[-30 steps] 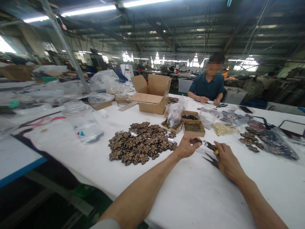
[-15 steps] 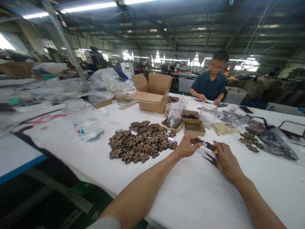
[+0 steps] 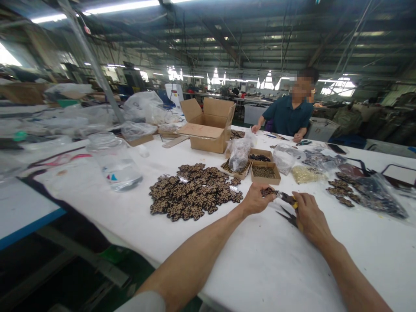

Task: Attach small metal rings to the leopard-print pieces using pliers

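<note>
My left hand (image 3: 258,199) pinches a small leopard-print piece (image 3: 267,191) just above the white table. From the other side, my right hand (image 3: 310,219) grips pliers (image 3: 286,198) with a bit of yellow on the handle. Their jaws meet a small shiny metal part at the edge of the piece. Below them, two dark pointed blades (image 3: 287,216) stick out by my right palm; whether I hold that tool or it lies on the table, I cannot tell. Left of my hands spreads a pile of flower-shaped leopard-print pieces (image 3: 195,190).
Small cardboard trays of parts (image 3: 264,172) stand beyond my hands, near an open carton (image 3: 208,136). A clear jar (image 3: 115,167) is at left. Plastic bags (image 3: 308,174) and more leopard-print pieces (image 3: 339,190) lie at right. A co-worker (image 3: 289,112) is across the table.
The co-worker's hands have parted, one reaching out toward the plastic bag by the carton, and their body has shifted slightly right. My hands have hardly moved.
</note>
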`<state>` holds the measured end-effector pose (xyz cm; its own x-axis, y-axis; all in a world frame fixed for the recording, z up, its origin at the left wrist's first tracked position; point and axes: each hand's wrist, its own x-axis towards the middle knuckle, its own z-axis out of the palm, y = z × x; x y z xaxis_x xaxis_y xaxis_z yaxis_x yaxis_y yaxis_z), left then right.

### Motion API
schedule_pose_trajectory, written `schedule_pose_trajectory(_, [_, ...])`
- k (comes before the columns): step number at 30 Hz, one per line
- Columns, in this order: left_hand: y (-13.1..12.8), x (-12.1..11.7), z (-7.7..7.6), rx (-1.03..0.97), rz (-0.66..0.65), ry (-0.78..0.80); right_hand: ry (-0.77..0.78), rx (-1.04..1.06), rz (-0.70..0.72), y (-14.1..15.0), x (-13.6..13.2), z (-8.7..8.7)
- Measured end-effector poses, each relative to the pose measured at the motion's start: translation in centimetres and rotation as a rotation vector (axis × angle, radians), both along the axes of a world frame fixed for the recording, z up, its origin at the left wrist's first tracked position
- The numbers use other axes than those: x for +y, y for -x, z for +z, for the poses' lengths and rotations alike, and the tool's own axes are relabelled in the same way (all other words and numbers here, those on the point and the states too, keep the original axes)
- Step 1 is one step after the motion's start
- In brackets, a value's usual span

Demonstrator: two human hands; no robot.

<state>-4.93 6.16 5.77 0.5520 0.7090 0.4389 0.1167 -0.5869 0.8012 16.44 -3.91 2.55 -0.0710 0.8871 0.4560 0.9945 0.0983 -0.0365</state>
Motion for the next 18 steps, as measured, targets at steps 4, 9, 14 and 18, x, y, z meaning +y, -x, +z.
schedule_pose_trajectory(4, [-0.13,-0.15,-0.13,0.021,0.044,-0.003,-0.002,-0.007,0.004,0.0,0.06,-0.1])
schedule_pose_trajectory(9, [-0.29,-0.37,-0.21,-0.041,0.039,-0.042,-0.023,0.016,0.003,-0.05,0.19,-0.58])
schedule_pose_trajectory(14, [-0.36,-0.41,-0.35,-0.055,0.044,-0.056,-0.025,0.025,0.007,-0.15,0.34,-0.93])
schedule_pose_trajectory(18, [-0.39,-0.42,-0.52,-0.054,0.056,-0.051,-0.02,0.014,0.008,-0.14,0.4,-0.82])
